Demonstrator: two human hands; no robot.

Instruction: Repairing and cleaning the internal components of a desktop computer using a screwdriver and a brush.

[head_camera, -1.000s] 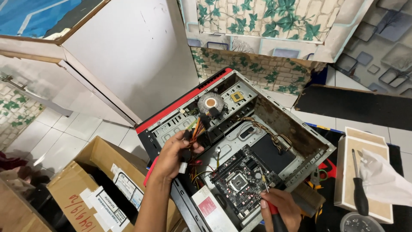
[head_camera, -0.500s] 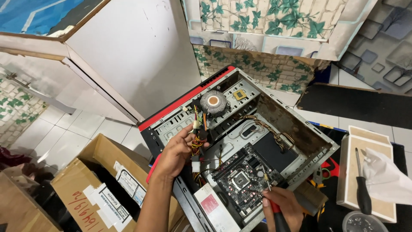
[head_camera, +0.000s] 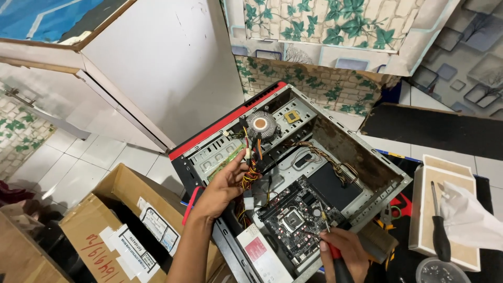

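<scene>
Both hands are inside the open computer case (head_camera: 335,136). Over the last second my left hand (head_camera: 222,186) has lifted the bundle of power cables (head_camera: 250,166) up and away from the motherboard (head_camera: 298,217); a second ago those wires drooped lower, near the board's edge, and now they stand gathered and raised, with my fingers closed around them. With the bundle lifted, I judge that the board's near corner lies more exposed than it was. My right hand (head_camera: 346,251) has hardly shifted: it stays wrapped tight around the red-and-black handle of a screwdriver (head_camera: 331,243), the thin shaft angled down with its tip on the board's lower right part, just beside the processor socket (head_camera: 292,220).

From the head view, the case is bare grey sheet metal, punched with slots and holes, rusty-brown along the inner right wall, with a glossy red strip along its far edge. The motherboard is a dark flat square, bristling with small components. The cables are soft strands of yellow, red, orange and black, ending in pale plastic plugs. A round cooler fan (head_camera: 261,124) with copper-coloured fins sits loose on the drive cage behind them. A white optical drive (head_camera: 262,251) juts from the near side. Left of the case stands an open cardboard box (head_camera: 105,220), matte brown. On the right, a second screwdriver (head_camera: 439,230) lies on a shallow cream tray (head_camera: 424,209) beside crumpled white paper (head_camera: 469,217).
</scene>
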